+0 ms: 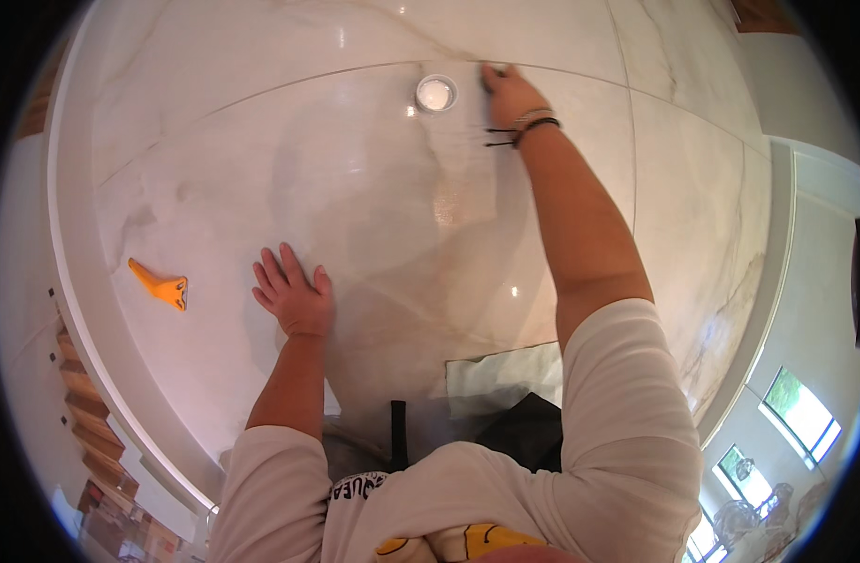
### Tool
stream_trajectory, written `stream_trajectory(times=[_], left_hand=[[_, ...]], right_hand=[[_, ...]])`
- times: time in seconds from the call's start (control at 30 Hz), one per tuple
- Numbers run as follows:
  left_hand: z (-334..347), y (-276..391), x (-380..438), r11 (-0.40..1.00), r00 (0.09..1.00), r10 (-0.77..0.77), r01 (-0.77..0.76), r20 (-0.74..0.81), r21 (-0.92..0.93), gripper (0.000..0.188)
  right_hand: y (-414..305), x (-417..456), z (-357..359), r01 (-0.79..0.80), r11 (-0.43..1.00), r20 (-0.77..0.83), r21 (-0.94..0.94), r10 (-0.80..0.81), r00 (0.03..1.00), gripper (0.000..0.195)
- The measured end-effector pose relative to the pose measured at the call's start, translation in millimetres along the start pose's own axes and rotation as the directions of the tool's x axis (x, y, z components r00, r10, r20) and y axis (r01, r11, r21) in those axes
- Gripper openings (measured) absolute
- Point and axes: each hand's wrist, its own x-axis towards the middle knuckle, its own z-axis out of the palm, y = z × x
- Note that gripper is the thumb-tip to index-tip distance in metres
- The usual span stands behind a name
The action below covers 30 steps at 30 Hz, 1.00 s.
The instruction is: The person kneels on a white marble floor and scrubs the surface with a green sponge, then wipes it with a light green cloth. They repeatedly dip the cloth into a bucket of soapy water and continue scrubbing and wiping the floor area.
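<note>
My left hand rests palm down on the marbled, glossy tile floor, fingers spread, holding nothing. Farther out, my right hand is closed round a small dark object, mostly hidden by the fingers, beside a tile joint. Cords of a dark bracelet hang from that wrist. Just left of the right hand is a small round white container with pale contents. An orange-handled scraper lies on the floor to the left of my left hand.
A pale cloth or sheet and a black item lie close to my body. White raised edges run along the left and right. Wooden stairs show at lower left, windows at lower right.
</note>
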Motion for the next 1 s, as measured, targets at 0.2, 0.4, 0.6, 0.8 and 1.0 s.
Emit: stream_trajectory(times=[0.2,0.4,0.6,0.8,1.0], left_hand=[[-2,7,1,0.999,1.000,0.001,-0.001,0.007,-0.039,0.060],[1,2,1,1.000,1.000,0.001,-0.001,0.016,-0.025,0.061],[-4,4,2,0.999,1.000,0.004,-0.004,0.018,-0.033,0.061],[-1,5,1,1.000,1.000,0.004,-0.004,-0.024,-0.012,0.061],[-4,12,1,1.000,1.000,0.008,-0.008,-0.015,-0.011,0.061]], right_hand=[[44,1,-19,-0.388,0.917,0.082,-0.095,0.396,0.915,0.041],[-34,-16,-8,-0.045,0.997,0.124,-0.064,0.052,0.991,0.039],[-85,-24,5,0.099,0.995,0.078,-0.005,-0.098,0.992,0.041],[-107,-15,-5,-0.024,0.998,0.114,0.054,0.018,0.993,0.040],[-41,-1,-6,-0.434,0.852,0.106,0.293,0.423,0.900,0.035]])
